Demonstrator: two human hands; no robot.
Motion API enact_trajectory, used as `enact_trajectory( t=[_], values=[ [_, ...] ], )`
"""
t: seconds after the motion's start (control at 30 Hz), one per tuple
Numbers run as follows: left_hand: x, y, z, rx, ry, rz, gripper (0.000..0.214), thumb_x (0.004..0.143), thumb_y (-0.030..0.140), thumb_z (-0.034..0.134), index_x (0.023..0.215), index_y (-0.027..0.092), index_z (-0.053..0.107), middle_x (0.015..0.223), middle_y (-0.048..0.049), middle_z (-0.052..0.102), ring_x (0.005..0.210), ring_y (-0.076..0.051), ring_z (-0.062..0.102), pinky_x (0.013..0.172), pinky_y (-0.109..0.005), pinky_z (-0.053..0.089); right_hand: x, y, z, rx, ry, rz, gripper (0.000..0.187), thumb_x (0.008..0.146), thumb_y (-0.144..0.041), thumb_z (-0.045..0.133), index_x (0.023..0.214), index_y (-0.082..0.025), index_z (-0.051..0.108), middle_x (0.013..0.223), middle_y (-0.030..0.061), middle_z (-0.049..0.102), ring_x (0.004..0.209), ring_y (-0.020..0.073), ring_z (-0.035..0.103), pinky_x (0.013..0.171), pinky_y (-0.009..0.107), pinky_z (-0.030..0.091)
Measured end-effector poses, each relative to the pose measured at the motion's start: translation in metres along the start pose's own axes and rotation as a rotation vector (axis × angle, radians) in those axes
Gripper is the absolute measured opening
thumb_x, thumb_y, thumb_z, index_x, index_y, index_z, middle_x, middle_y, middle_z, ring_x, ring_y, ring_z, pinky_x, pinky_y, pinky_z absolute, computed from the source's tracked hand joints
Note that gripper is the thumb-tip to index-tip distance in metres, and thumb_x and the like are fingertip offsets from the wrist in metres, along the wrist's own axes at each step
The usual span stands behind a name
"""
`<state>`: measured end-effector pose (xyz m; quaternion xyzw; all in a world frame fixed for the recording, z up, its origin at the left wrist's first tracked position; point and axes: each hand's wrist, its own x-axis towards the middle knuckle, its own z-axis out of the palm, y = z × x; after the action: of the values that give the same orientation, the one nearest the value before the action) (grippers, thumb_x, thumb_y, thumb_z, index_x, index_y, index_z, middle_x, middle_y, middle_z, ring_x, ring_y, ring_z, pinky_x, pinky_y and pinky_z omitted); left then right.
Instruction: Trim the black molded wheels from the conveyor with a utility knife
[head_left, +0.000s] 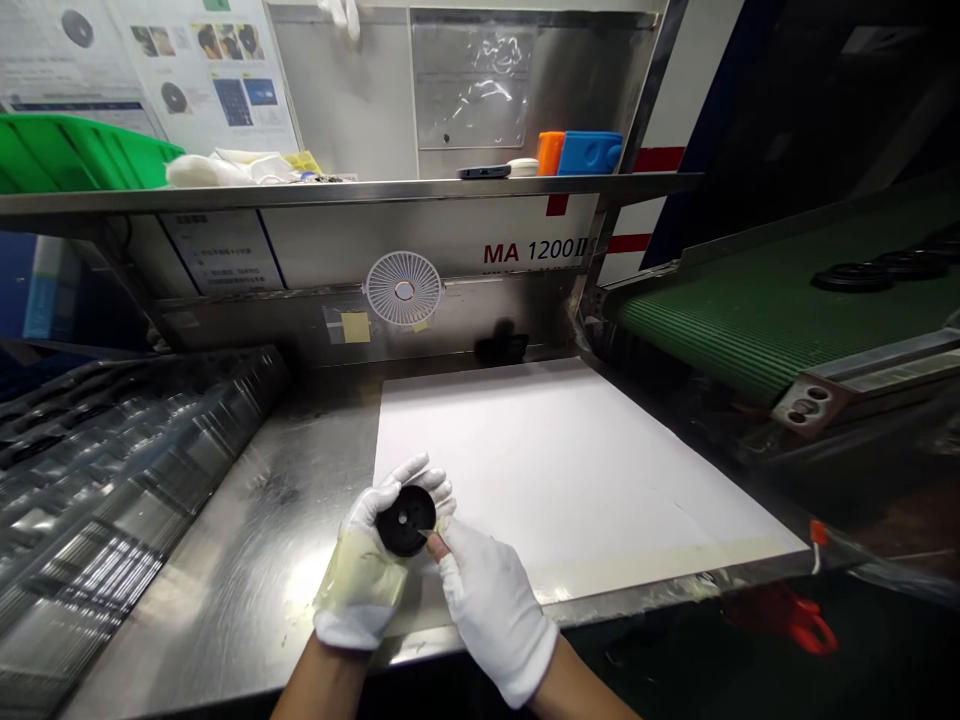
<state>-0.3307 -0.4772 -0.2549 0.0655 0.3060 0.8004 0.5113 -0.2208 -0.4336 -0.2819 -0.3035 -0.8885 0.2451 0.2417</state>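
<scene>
My left hand (367,580), in a white glove wrapped with yellowish tape, grips a round black plastic disc (405,520) with a small hole in its middle. My right hand (491,605), also in a white glove, is closed in a pinch with a bare fingertip touching the disc's right edge. Both hands hover over the near left corner of a white sheet (570,470) lying on the steel bench (255,560).
Clear plastic trays (97,480) are stacked at the left. A green conveyor belt (765,310) at the right carries black round parts (851,277). A white fan grille (403,288) hangs on the back panel. The shelf above holds a green bin (67,150) and orange and blue boxes (581,152).
</scene>
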Motion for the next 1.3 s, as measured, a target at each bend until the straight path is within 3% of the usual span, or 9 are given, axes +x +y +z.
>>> enact_trajectory(
  t=[0.07,0.17,0.47,0.67,0.8,0.9,1.07,1.23,1.3],
  values=[
    [-0.002,0.004,0.000,0.021,-0.016,-0.020,0.038,0.071,0.019,0.053,0.106,0.008,0.061,0.087,-0.0134,0.062,0.082,-0.024,0.059,0.078,-0.039,0.048,0.001,0.004,-0.002,0.002,-0.015,-0.023,0.024,0.094,-0.029,0.033,0.081,-0.024,0.053,0.071,-0.0029,0.061,0.062,0.0144,0.054,0.056,0.025,0.030],
    [-0.001,0.004,0.001,0.045,0.020,0.092,0.028,0.072,0.020,0.056,0.096,0.009,0.064,0.071,-0.0064,0.059,0.069,-0.016,0.057,0.071,-0.029,0.049,0.003,0.005,-0.004,-0.005,0.019,-0.041,0.020,0.093,-0.026,0.035,0.086,-0.025,0.053,0.076,-0.0033,0.062,0.066,0.0142,0.055,0.059,0.025,0.031],
    [0.010,-0.012,0.010,-0.053,0.105,0.153,0.009,0.072,0.020,0.064,0.079,0.015,0.062,0.067,0.0010,0.053,0.064,-0.011,0.053,0.069,-0.027,0.049,-0.002,0.000,0.001,-0.108,0.081,0.014,0.023,0.093,-0.028,0.033,0.082,-0.023,0.053,0.071,-0.0018,0.062,0.061,0.0152,0.055,0.055,0.027,0.026],
    [0.012,-0.016,0.007,-0.073,0.135,0.337,0.017,0.072,0.017,0.061,0.089,0.016,0.063,0.075,-0.0012,0.060,0.075,-0.013,0.058,0.084,-0.032,0.047,-0.007,-0.008,0.007,-0.080,0.036,0.021,0.024,0.093,-0.027,0.032,0.079,-0.024,0.052,0.068,-0.0022,0.060,0.060,0.0149,0.055,0.054,0.028,0.027],
    [0.006,-0.011,-0.002,0.005,0.056,0.080,0.035,0.072,0.021,0.053,0.106,0.013,0.060,0.095,-0.0138,0.063,0.086,-0.025,0.060,0.078,-0.043,0.049,-0.004,0.001,0.002,-0.088,0.050,-0.004,0.022,0.092,-0.026,0.034,0.087,-0.023,0.056,0.074,-0.0010,0.063,0.064,0.0152,0.057,0.057,0.027,0.029],
    [0.007,-0.012,-0.004,-0.027,0.044,0.081,0.031,0.072,0.019,0.054,0.100,0.010,0.062,0.076,-0.0089,0.061,0.072,-0.019,0.059,0.070,-0.035,0.050,-0.003,0.008,0.001,-0.086,0.060,0.038,0.020,0.091,-0.023,0.036,0.093,-0.023,0.056,0.078,-0.0006,0.064,0.068,0.0157,0.058,0.059,0.027,0.031],
    [0.016,-0.021,0.001,-0.125,0.128,0.147,0.007,0.073,0.018,0.061,0.080,0.015,0.061,0.065,0.0011,0.052,0.063,-0.010,0.053,0.066,-0.026,0.049,-0.006,0.003,0.007,-0.101,0.059,0.078,0.022,0.091,-0.025,0.034,0.081,-0.022,0.053,0.071,-0.0008,0.062,0.061,0.0158,0.056,0.055,0.027,0.027],
    [0.014,-0.025,0.001,-0.103,0.176,0.363,0.016,0.074,0.019,0.061,0.090,0.018,0.062,0.070,0.0023,0.056,0.069,-0.010,0.056,0.078,-0.029,0.049,-0.010,-0.011,0.010,-0.008,0.016,0.074,0.021,0.091,-0.024,0.034,0.083,-0.023,0.053,0.071,-0.0006,0.062,0.064,0.0151,0.057,0.057,0.025,0.029],
    [0.011,-0.022,0.000,-0.064,0.164,0.347,0.024,0.075,0.019,0.058,0.099,0.019,0.061,0.078,-0.0006,0.060,0.076,-0.013,0.058,0.081,-0.031,0.049,-0.010,-0.011,0.010,-0.017,0.013,0.067,0.022,0.092,-0.025,0.033,0.082,-0.023,0.053,0.070,-0.0006,0.062,0.063,0.0154,0.057,0.056,0.026,0.029]
  ],
)
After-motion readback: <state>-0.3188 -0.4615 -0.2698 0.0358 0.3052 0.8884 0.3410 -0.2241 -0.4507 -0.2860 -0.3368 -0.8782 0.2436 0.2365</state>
